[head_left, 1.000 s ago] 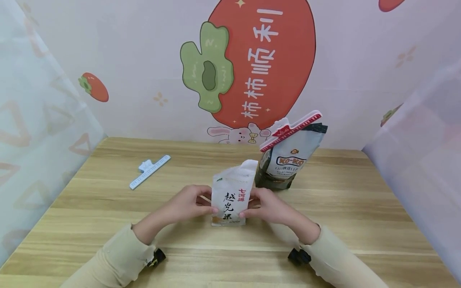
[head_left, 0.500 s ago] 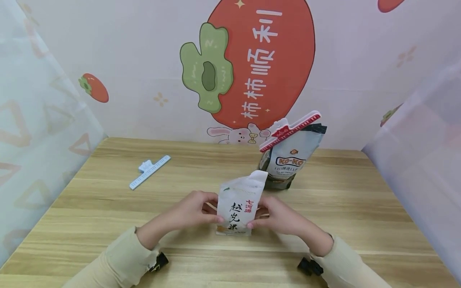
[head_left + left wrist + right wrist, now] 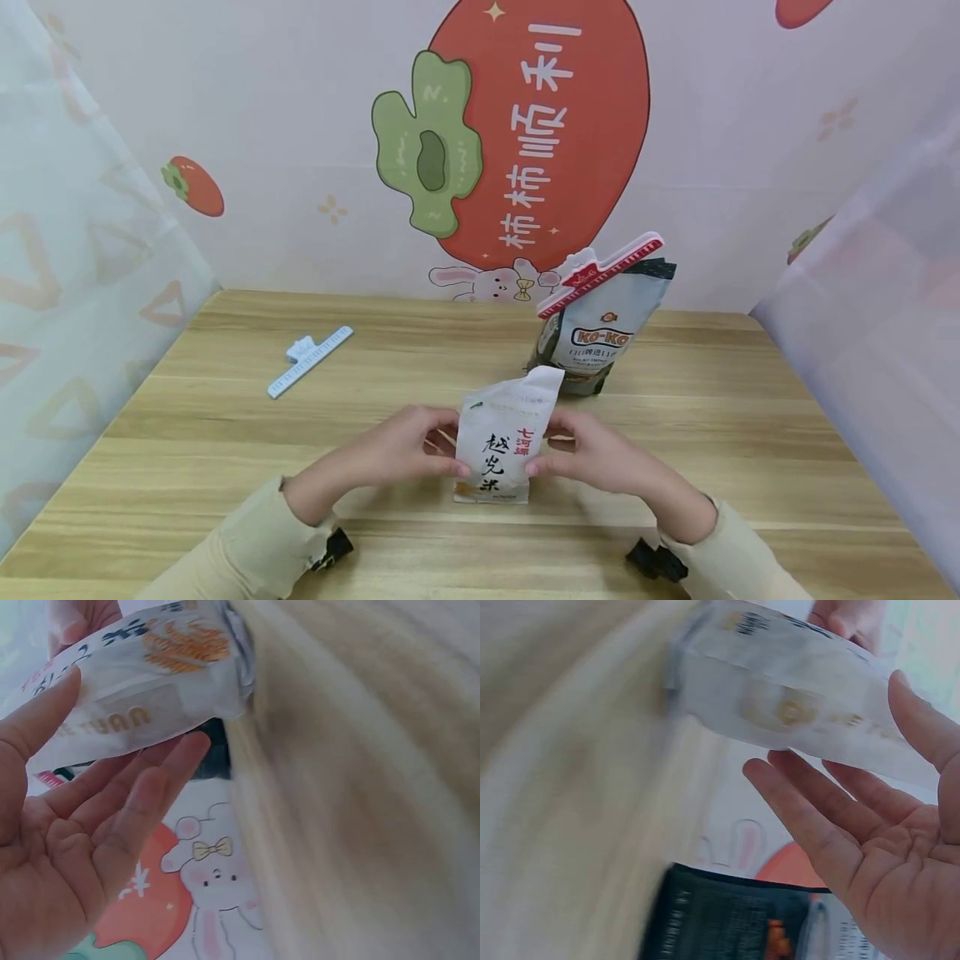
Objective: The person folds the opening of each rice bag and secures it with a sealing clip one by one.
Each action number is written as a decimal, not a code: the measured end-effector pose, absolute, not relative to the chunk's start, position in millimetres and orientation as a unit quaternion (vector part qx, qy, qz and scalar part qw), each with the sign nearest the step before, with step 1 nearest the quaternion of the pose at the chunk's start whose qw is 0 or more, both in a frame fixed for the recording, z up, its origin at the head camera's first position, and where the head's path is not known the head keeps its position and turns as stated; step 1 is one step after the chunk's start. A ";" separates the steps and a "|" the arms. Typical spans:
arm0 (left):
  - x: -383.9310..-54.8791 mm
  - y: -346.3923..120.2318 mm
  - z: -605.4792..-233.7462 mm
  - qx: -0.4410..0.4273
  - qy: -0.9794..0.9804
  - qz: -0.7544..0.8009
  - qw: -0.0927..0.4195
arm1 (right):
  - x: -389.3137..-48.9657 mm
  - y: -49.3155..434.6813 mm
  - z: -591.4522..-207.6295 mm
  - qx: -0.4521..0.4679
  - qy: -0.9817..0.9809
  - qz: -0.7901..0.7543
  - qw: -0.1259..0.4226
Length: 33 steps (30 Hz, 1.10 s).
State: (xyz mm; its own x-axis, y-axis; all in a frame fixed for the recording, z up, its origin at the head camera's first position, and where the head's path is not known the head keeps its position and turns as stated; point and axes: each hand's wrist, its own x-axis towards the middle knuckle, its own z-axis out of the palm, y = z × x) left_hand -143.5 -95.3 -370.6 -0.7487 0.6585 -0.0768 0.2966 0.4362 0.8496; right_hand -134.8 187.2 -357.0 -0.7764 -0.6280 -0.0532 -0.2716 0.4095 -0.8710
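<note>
A small white rice bag (image 3: 498,450) with black and red lettering stands upright near the middle of the table, its slanted top edge peaking at the right. My left hand (image 3: 408,446) holds its left side, thumb on the front and fingers behind. On the opposite side my right hand (image 3: 603,450) grips it the same way. The left wrist view shows the left thumb (image 3: 56,712) against the bag's printed face, with the fingers at its back. From the right wrist, the bag (image 3: 795,690) appears between thumb and fingers.
Behind the rice bag, to the right, stands a KO-KO bag (image 3: 600,350) with a red and white clip (image 3: 600,275) across its top. A pale blue clip (image 3: 310,360) lies at the left on the wooden table (image 3: 225,467). A printed backdrop (image 3: 300,100) closes off the rear.
Both hands have moved the rice bag toward the person and slightly to the right. The KO-KO bag and the blue clip have stayed in place.
</note>
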 end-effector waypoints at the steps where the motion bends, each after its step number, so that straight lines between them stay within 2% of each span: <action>1: -144.1 -96.0 -368.9 0.293 0.827 0.439 0.197 | -134.9 187.3 -352.9 -0.277 0.815 -0.476 0.181; 10: -145.6 -97.9 -326.6 0.285 0.839 0.456 0.084 | -137.3 185.4 -313.3 -0.288 0.785 -0.542 0.081; 15: -143.1 -90.8 -304.1 0.281 0.826 0.488 0.036 | -141.4 180.4 -299.6 -0.317 0.774 -0.546 0.045; 21: -142.5 -79.5 -294.4 0.297 0.817 0.494 0.015 | -144.6 171.9 -294.8 -0.344 0.772 -0.535 0.025; 33: -146.0 -69.9 -294.6 0.299 0.814 0.499 0.013 | -147.9 164.6 -293.3 -0.336 0.795 -0.504 0.008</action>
State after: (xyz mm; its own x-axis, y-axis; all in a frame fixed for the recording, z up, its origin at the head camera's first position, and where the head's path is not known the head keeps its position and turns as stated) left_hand -146.0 -69.9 -294.6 -0.8214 0.4986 0.2770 0.4732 0.3246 0.8190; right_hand -147.9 164.6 -293.3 -0.7741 -0.5430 0.3254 -0.5260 0.2657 -0.8079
